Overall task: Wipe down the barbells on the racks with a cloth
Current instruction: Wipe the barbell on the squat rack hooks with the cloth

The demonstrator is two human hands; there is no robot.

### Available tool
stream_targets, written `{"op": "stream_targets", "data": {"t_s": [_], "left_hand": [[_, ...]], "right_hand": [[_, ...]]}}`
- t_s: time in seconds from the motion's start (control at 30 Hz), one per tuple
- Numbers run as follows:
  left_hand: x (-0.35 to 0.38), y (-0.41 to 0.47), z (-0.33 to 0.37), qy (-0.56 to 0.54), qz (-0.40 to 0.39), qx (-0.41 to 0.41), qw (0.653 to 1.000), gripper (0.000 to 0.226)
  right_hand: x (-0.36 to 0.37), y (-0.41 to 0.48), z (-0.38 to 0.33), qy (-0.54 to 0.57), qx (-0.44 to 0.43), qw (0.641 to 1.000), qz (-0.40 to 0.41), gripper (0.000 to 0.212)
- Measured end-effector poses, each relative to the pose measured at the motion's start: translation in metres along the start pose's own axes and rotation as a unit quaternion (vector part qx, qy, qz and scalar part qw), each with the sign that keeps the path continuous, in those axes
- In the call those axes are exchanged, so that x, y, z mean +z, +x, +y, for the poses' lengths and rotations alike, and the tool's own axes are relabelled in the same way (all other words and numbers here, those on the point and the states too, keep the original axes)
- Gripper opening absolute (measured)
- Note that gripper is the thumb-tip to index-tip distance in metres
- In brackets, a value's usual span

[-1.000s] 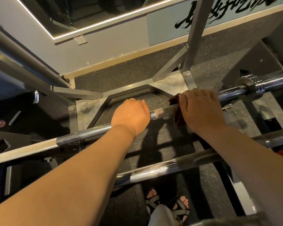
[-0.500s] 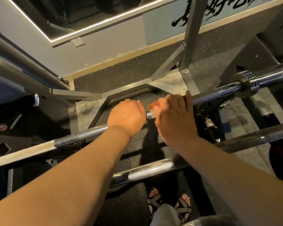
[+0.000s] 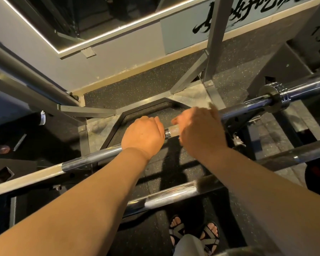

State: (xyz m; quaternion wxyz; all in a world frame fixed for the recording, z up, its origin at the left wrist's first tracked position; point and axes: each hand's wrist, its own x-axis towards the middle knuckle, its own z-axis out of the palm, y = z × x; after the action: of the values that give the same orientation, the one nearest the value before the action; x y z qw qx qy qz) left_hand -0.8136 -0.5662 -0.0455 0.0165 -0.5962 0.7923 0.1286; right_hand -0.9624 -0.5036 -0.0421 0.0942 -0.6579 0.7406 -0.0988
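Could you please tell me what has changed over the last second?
The right hand slid left along the barbell to just beside the left hand; the dark cloth seen under it earlier is now hidden. The left hand kept gripping the barbell in the same place.

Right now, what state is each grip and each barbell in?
Upper barbell: racked, held mid-shaft.
Lower barbell: lying across below, untouched.
Left grip: wrapped round the upper barbell.
Right grip: curled over the upper barbell, motion-blurred.
Cloth: not visible; cannot tell.
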Motion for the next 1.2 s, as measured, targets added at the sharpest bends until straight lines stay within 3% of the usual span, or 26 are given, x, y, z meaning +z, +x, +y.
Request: {"op": "stream_targets", "data": {"t_s": [0.13, 0.2, 0.33, 0.4, 0.47, 0.57, 0.7, 0.77, 0.87, 0.97, 1.03, 1.2], "left_hand": [[0.000, 0.001, 0.000, 0.007, -0.007, -0.005, 1.000, 0.042], [-0.003, -0.001, 0.002, 0.012, -0.009, 0.003, 1.000, 0.041], [-0.003, -0.002, 0.003, 0.022, -0.001, 0.007, 1.000, 0.040], [-0.001, -0.002, 0.003, 0.025, 0.003, 0.001, 1.000, 0.042], [0.000, -0.003, 0.004, 0.025, 0.009, 0.001, 1.000, 0.042], [-0.001, -0.005, 0.004, 0.029, 0.010, 0.006, 1.000, 0.041], [-0.005, -0.008, 0.007, 0.040, 0.004, 0.003, 0.999, 0.042], [-0.005, -0.009, 0.007, 0.048, 0.007, 0.000, 0.999, 0.042], [-0.002, -0.008, 0.007, 0.055, 0.010, -0.009, 0.998, 0.043], [-0.001, -0.007, 0.007, 0.064, 0.012, -0.006, 0.998, 0.043], [-0.002, -0.008, 0.006, 0.063, 0.017, 0.007, 0.998, 0.043], [-0.002, -0.008, 0.005, 0.064, 0.022, 0.021, 0.997, 0.049]], "right_hand": [[0.003, -0.005, 0.012, -0.047, -0.167, 0.984, -0.042, 0.022], [0.001, -0.005, 0.040, -0.013, -0.133, 0.990, -0.035, 0.027], [0.004, -0.006, 0.038, 0.012, 0.039, 0.999, 0.016, 0.034], [0.004, -0.008, 0.012, -0.003, 0.028, 1.000, -0.011, 0.034], [0.005, -0.011, 0.004, -0.021, -0.057, 0.998, -0.029, 0.035], [-0.001, -0.010, 0.031, -0.020, -0.111, 0.991, -0.067, 0.035], [-0.006, -0.007, 0.053, 0.007, 0.025, 0.999, -0.023, 0.038], [-0.002, -0.007, 0.031, 0.000, 0.045, 0.999, -0.015, 0.033], [0.007, -0.013, 0.003, -0.027, -0.084, 0.996, -0.019, 0.028], [-0.005, -0.012, 0.023, -0.033, -0.158, 0.986, -0.045, 0.025], [-0.014, -0.008, 0.037, -0.038, -0.134, 0.988, -0.072, 0.024], [-0.005, 0.013, 0.015, -0.026, 0.017, 0.997, -0.064, 0.018]]}}
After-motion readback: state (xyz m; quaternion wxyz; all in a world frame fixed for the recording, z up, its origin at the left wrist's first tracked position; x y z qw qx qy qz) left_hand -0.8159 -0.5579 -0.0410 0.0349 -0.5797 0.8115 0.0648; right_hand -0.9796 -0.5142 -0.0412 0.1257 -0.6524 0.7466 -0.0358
